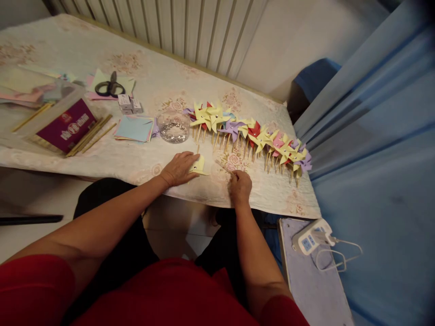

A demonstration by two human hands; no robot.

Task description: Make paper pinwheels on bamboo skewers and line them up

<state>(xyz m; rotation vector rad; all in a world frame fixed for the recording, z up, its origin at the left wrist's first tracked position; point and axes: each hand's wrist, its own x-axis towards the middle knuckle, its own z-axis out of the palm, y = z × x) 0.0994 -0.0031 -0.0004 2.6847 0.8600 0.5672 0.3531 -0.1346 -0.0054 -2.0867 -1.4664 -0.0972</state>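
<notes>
My left hand (181,169) rests low over the table's near side, its fingers and thumb gripping a yellow paper pinwheel (197,166) with a shiny pin at its centre. A short bit of stick pokes out beyond the fingertips. My right hand (242,186) is closed around a thin wooden stick (224,166) that points up and left toward the pinwheel, apart from it. Just beyond my left hand stands a clear round tub (173,140) of small silvery pins. A long row of finished pinwheels (234,128) in yellow, purple, red and pink lies on the right.
Square coloured papers (134,129) are stacked left of the tub. Small white boxes (125,103) and black scissors (110,88) lie behind them. A plastic box (57,122) with wooden sticks (90,136) stands far left. A power strip (312,237) sits on a bench at lower right, beside a blue curtain (370,181).
</notes>
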